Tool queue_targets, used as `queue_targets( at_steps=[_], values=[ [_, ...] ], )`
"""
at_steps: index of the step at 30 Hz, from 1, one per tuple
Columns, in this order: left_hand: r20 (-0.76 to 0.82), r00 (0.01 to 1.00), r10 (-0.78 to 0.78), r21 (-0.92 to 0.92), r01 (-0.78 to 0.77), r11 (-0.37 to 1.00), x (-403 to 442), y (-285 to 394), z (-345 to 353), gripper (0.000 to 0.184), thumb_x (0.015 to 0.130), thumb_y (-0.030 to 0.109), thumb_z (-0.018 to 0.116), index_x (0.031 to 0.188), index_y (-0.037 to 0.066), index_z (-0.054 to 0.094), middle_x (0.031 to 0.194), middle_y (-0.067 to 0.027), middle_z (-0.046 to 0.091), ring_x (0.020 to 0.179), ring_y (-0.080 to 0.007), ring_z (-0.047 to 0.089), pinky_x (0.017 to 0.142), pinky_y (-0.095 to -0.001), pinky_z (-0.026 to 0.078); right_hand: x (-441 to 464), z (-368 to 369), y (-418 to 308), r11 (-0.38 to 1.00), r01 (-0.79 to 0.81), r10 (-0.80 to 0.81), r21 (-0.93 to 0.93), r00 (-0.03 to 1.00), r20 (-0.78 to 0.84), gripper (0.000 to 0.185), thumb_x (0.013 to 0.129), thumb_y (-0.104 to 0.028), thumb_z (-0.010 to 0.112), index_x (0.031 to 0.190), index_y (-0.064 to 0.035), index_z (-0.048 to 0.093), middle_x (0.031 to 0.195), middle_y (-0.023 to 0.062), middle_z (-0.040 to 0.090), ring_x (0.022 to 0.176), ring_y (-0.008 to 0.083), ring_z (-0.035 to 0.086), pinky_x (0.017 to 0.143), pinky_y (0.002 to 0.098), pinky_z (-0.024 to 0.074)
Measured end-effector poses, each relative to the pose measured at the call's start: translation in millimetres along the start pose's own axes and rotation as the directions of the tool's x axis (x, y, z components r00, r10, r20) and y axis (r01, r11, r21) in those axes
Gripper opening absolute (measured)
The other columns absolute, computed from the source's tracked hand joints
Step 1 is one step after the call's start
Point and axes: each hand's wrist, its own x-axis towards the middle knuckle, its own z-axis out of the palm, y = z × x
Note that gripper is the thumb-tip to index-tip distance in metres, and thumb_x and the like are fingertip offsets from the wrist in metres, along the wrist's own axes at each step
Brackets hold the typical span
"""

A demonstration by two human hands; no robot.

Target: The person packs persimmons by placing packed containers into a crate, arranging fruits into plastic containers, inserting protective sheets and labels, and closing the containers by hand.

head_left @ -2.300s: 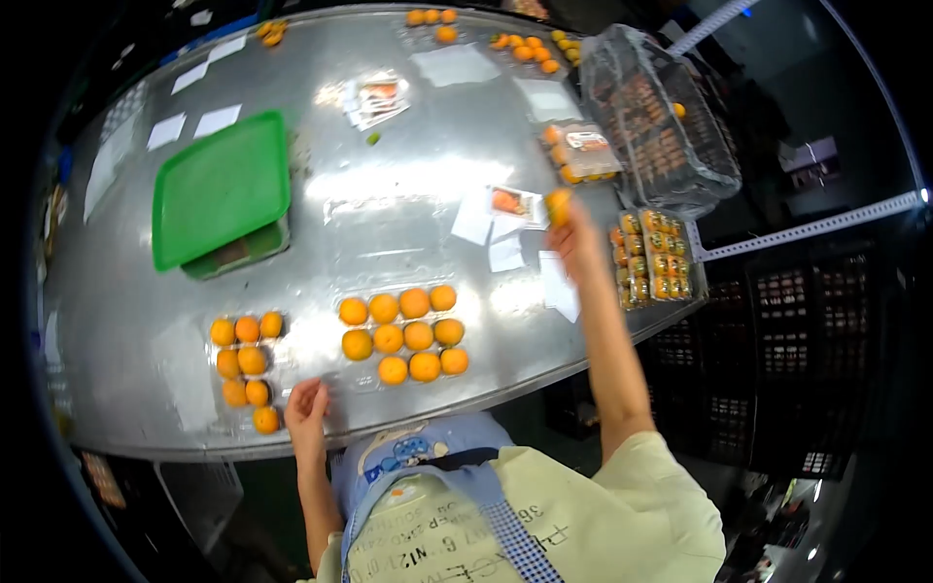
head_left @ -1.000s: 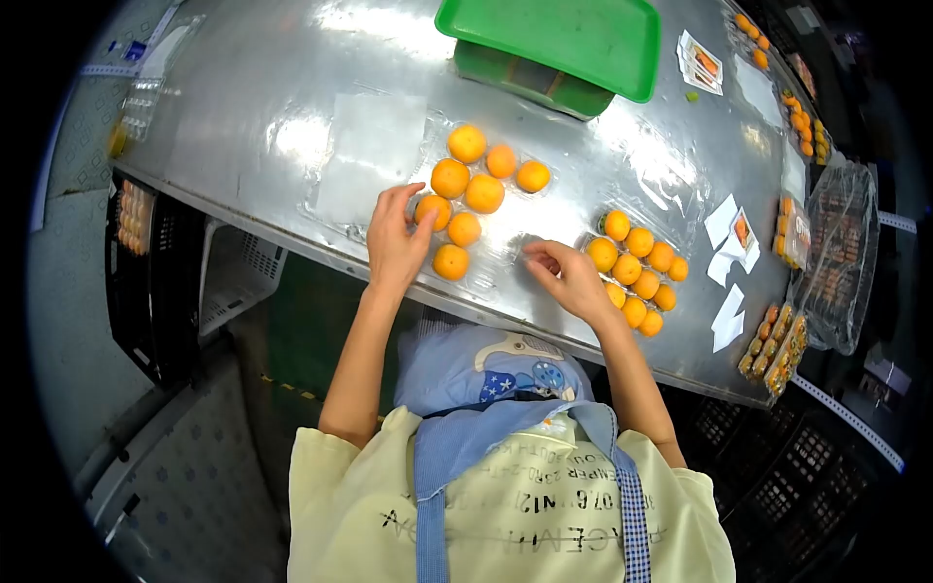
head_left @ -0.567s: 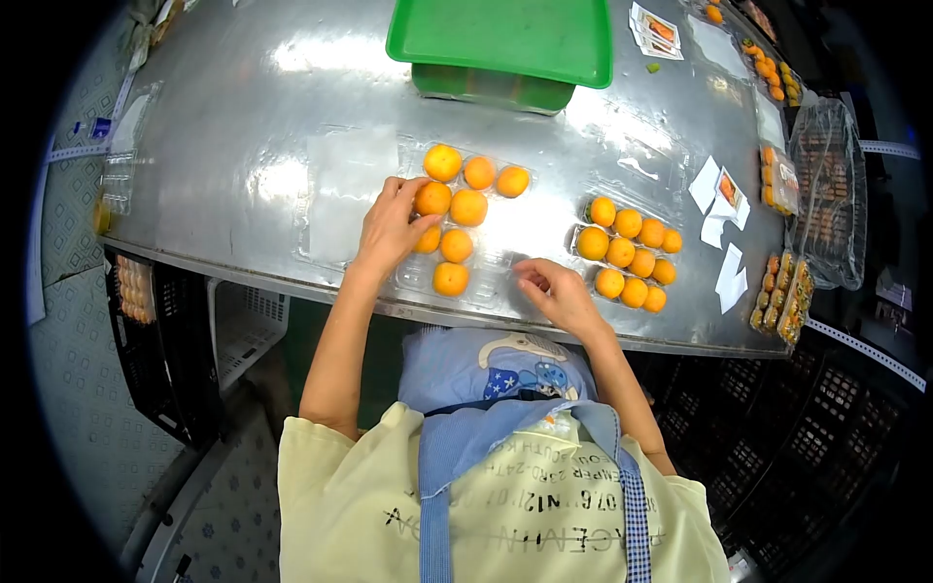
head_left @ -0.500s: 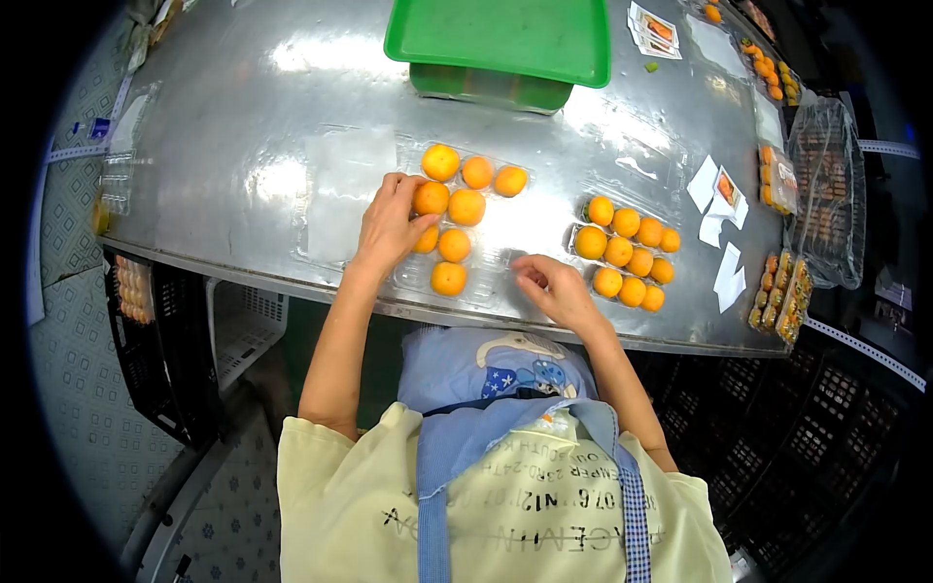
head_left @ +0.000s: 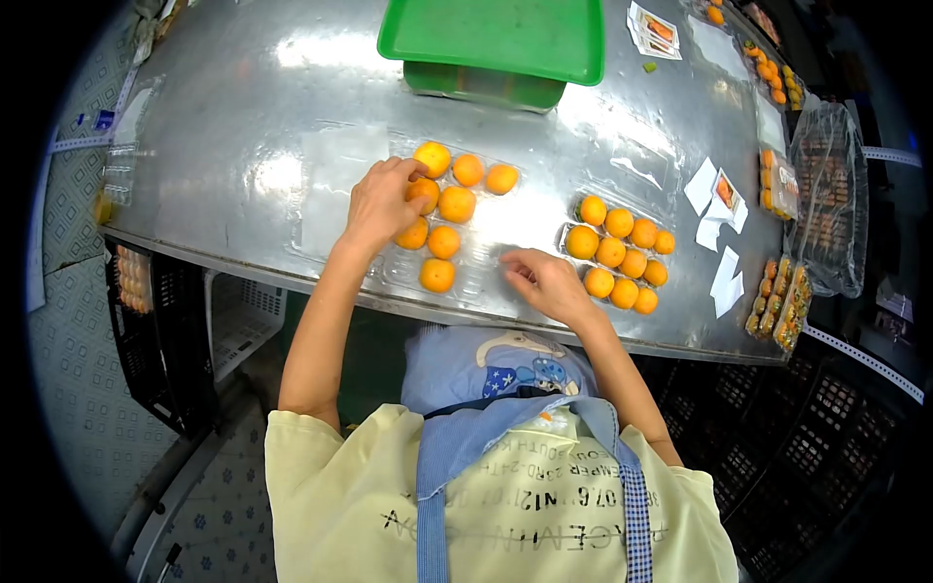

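A clear plastic tray [head_left: 481, 277] with several oranges in its hollows lies in front of me near the table's edge. My left hand [head_left: 381, 202] is at the tray's left side, fingers curled around an orange [head_left: 422, 195] that they partly cover. Other oranges sit close by, such as a large orange [head_left: 456, 204] to its right. My right hand [head_left: 546, 284] hovers at or rests by the tray's right end, fingers loosely bent and thumb apart, with nothing seen in them. To its right is a second clear tray [head_left: 571, 236], filled with rows of oranges.
A green tray [head_left: 491, 39] stands on a green container [head_left: 486, 87] at the back of the metal table [head_left: 224, 126]. Paper labels [head_left: 724, 199] and packed fruit boxes [head_left: 777, 296] lie on the right. Black crates [head_left: 160, 330] stand below the table.
My left hand has shifted slightly left and up, its fingers still at the orange. My right hand has moved a little left. The view has shifted slightly.
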Motion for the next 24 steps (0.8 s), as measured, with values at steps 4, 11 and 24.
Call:
queue_targets(
  at_steps=[4, 11, 24],
  values=[
    [-0.064, 0.988, 0.140, -0.012, -0.141, 0.990, -10, 22, 26, 0.042, 0.068, 0.016, 0.077, 0.107, 0.010, 0.062, 0.095, -0.0073, 0.056, 0.090, -0.0276, 0.057, 0.078, -0.0367, 0.048, -8, -5, 11, 1.000, -0.005, 0.005, 0.021, 1.000, 0.003, 0.024, 0.084, -0.011, 0.061, 0.107, -0.0047, 0.063, 0.090, 0.0137, 0.067, 0.079, 0.0222, 0.066, 0.072, 0.0331, 0.0528],
    [0.016, 0.987, 0.160, 0.164, -0.161, 0.973, -7, 35, 37, 0.051, 0.067, 0.009, 0.076, 0.114, 0.010, 0.055, 0.100, -0.0088, 0.053, 0.097, -0.0280, 0.054, 0.081, -0.0373, 0.048, -18, -12, 26, 1.000, 0.005, -0.005, 0.009, 0.999, 0.031, 0.022, 0.084, -0.015, 0.060, 0.105, -0.0063, 0.061, 0.089, 0.0124, 0.067, 0.082, 0.0280, 0.065, 0.071, 0.0380, 0.0511],
    [-0.162, 0.957, 0.242, 0.003, -0.245, 0.970, -8, 40, 35, 0.035, 0.080, 0.015, 0.067, 0.110, 0.002, 0.055, 0.104, -0.0120, 0.057, 0.095, -0.0298, 0.057, 0.080, -0.0376, 0.049, -26, -29, 44, 0.997, 0.077, -0.078, 0.017, 0.996, 0.038, 0.021, 0.085, -0.013, 0.059, 0.104, -0.0054, 0.061, 0.090, 0.0122, 0.066, 0.081, 0.0277, 0.065, 0.070, 0.0384, 0.0508]
  ],
)
